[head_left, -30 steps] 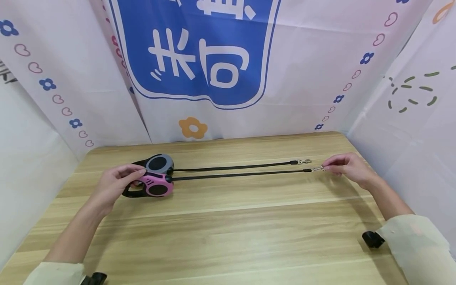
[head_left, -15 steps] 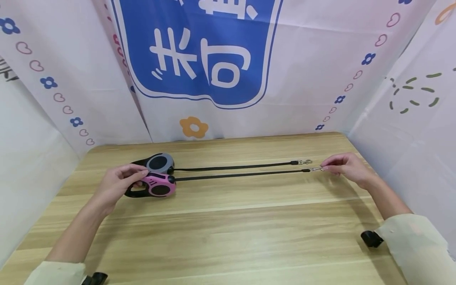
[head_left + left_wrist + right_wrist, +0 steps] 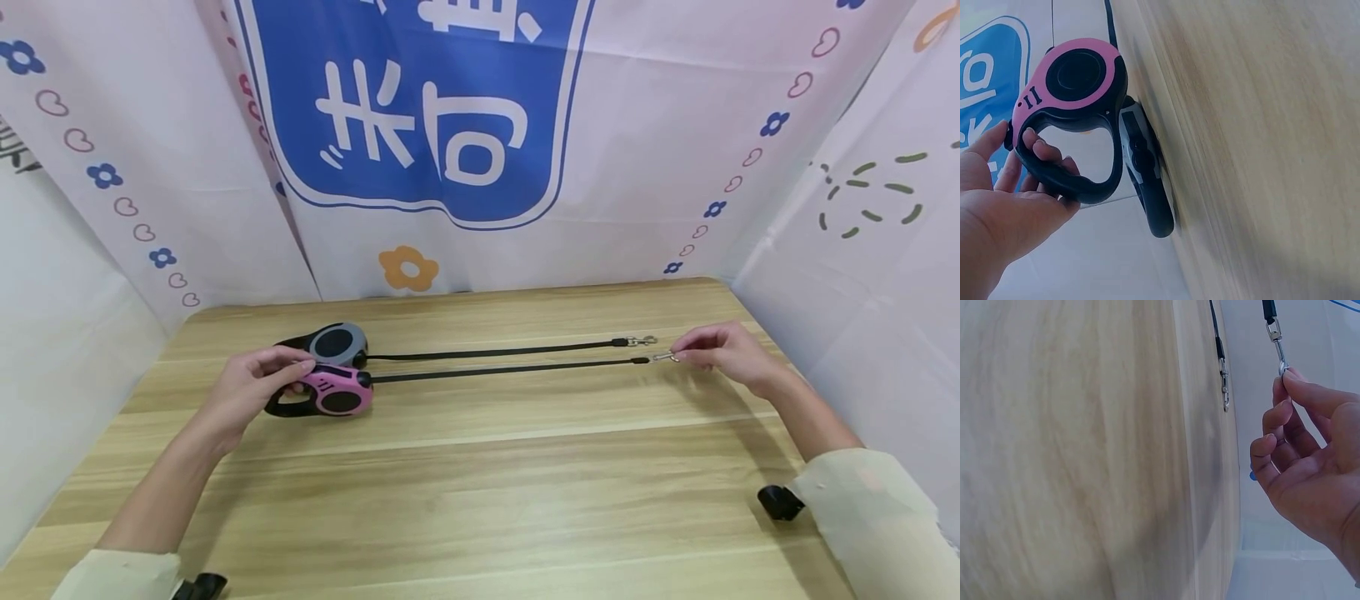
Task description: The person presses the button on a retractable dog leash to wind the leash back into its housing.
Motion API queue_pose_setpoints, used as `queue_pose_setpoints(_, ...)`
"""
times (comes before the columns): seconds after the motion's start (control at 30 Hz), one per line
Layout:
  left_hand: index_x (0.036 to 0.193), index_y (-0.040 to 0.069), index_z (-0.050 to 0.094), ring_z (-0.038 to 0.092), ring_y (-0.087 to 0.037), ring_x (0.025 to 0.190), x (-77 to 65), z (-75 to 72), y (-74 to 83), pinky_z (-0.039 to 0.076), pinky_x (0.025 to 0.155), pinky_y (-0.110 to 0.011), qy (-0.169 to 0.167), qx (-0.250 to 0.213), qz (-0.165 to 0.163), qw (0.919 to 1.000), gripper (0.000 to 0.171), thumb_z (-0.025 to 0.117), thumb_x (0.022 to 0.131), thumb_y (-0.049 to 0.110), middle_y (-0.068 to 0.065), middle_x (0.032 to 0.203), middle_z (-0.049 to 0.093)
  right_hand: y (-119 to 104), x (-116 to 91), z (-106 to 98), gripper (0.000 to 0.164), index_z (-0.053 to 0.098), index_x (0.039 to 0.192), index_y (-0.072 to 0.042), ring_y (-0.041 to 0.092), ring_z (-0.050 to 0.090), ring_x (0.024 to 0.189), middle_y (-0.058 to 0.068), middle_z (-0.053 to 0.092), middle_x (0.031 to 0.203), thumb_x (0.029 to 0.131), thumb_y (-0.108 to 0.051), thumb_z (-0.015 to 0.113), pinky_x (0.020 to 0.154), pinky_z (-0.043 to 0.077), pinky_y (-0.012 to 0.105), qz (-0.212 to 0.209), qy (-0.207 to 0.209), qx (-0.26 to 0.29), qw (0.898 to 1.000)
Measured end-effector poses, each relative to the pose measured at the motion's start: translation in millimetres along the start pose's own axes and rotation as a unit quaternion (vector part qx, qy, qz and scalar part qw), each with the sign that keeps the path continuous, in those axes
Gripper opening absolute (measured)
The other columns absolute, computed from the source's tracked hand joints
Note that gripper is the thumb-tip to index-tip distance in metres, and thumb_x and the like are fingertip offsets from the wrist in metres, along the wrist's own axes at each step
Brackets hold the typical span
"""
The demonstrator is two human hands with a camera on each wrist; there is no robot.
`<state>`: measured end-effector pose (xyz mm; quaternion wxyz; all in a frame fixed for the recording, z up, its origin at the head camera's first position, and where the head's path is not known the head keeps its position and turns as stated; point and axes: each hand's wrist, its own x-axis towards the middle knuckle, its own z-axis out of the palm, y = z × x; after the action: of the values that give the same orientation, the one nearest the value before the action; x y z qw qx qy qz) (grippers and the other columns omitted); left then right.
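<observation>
My left hand grips the black handle of a pink retractable dog leash, fingers curled through its loop and thumb at the top button, as the left wrist view shows. At the other side my right hand pinches the end of that leash's metal snap hook between thumb and finger. The pink leash's black cord stretches straight between both hands, raised above the wood. Just behind it a grey retractable leash lies on the table, its cord drawn out and its own snap hook resting near my right fingers.
The wooden table has a back edge against a white printed curtain with a blue sign. Another white curtain hangs at each side. Black wrist devices sit by the sleeves.
The pink leash and left hand have shifted slightly right, while the right hand with the snap hook has come slightly left. The grey leash stays in place.
</observation>
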<state>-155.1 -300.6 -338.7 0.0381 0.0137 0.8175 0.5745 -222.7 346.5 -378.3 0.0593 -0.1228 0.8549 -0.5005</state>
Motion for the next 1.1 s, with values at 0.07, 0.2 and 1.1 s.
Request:
queue_pose_setpoints(0.07,0.105,0.023,0.076,0.064,-0.006,0.08,-0.5,-0.4,0.3,0.058,0.075,-0.022,-0.002,-0.001,-0.001,1.0,0.013,0.066,0.104,0.016,0.015,0.091,0.07,-0.6,0.1,0.7,0.016,0.074,0.106,0.008,0.012,0.062,0.072,-0.011,0.074,0.089,0.094,-0.001,0.073,0.062,0.051,0.028,0.0,-0.003,0.001,1.0)
queue_pose_setpoints(0.2,0.106,0.024,0.077,0.066,-0.007,0.081,-0.5,-0.2,0.7,0.058,0.076,-0.022,-0.006,-0.001,-0.002,1.0,0.013,0.067,0.103,0.016,0.016,0.092,0.071,0.1,0.3,2.0,0.016,0.073,0.106,0.009,0.012,0.062,0.072,-0.01,0.074,0.089,0.094,-0.001,0.073,0.062,0.051,0.027,-0.004,-0.01,0.003,1.0)
queue_pose_setpoints(1.1,0.105,0.024,0.078,0.068,-0.008,0.085,-5.0,0.1,3.6,0.058,0.079,-0.024,-0.019,0.012,0.004,0.9997,0.01,0.068,0.103,0.021,0.015,0.096,0.072,-3.4,1.8,7.3,0.018,0.071,0.108,0.012,0.013,0.063,0.072,-0.007,0.074,0.088,0.094,-0.001,0.072,0.063,0.052,0.029,-0.005,-0.03,-0.011,0.999)
